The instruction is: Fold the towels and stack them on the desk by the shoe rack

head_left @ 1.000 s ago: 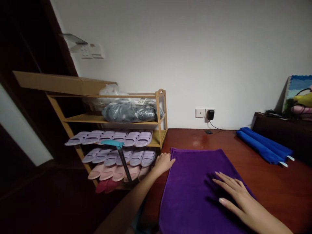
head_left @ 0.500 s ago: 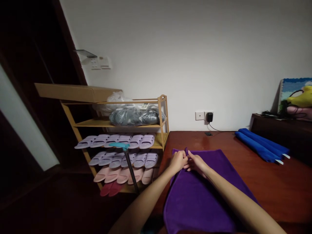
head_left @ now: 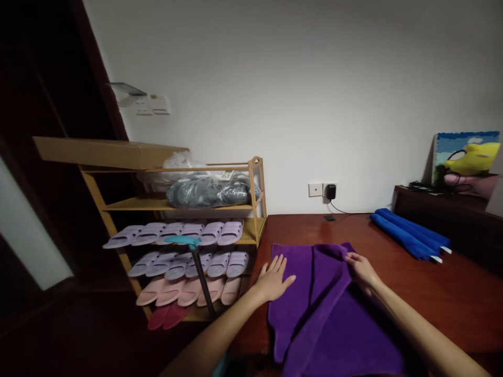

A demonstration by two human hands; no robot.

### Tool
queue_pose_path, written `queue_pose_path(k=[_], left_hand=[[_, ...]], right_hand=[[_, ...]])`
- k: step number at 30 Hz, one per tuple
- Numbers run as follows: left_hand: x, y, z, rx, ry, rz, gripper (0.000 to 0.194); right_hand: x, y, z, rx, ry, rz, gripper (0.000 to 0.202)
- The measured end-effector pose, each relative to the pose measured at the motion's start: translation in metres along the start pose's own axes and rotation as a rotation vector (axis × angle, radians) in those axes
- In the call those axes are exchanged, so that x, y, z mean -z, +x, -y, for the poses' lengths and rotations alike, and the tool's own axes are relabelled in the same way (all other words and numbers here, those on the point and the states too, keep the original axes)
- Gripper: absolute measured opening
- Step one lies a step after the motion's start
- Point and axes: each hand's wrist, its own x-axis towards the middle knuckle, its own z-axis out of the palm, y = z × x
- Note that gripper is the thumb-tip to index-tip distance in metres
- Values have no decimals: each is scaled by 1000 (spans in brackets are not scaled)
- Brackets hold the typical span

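A purple cloth [head_left: 353, 324] lies on the brown wooden table, its upper layer partly folded over to the right in a slanting strip. My left hand [head_left: 274, 280] rests flat on the cloth's left edge with the fingers spread. Pinched in my right hand [head_left: 362, 269] is the edge of the lifted layer, near the far right part of the cloth. The cloth's near end runs out of view at the bottom.
Two rolled blue cloths [head_left: 408, 235] with white ends lie at the table's right [head_left: 451, 298]. Left of the table stands a wooden shoe rack [head_left: 255, 209] with several slippers [head_left: 212, 233] and a cardboard box [head_left: 106, 153]. A black plug [head_left: 331, 191] sits in the wall socket.
My hands have moved apart. The right has drawn the cloth's upper layer rightward, folding it over; the left has let go of its pinch and now lies flat on the cloth.
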Motion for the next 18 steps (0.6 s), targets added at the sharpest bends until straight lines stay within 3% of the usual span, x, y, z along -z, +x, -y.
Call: queue_pose_path(k=[7,11,15,18], left_hand=[[-5,-4,11,18,65,-22,73],[-6,-5,17,27,83,-27,73],[-7,-9,22,24,94,-37,74],[-7,-11,23,22,97,-33,75]], right_hand=[[130,-20,6,-53,-166,-51,44],[194,-8,-9,-103,-482,-73,47],[242,14,-28,99,-968,-192,39],[261,21,-38,126,-1151,-283,39]])
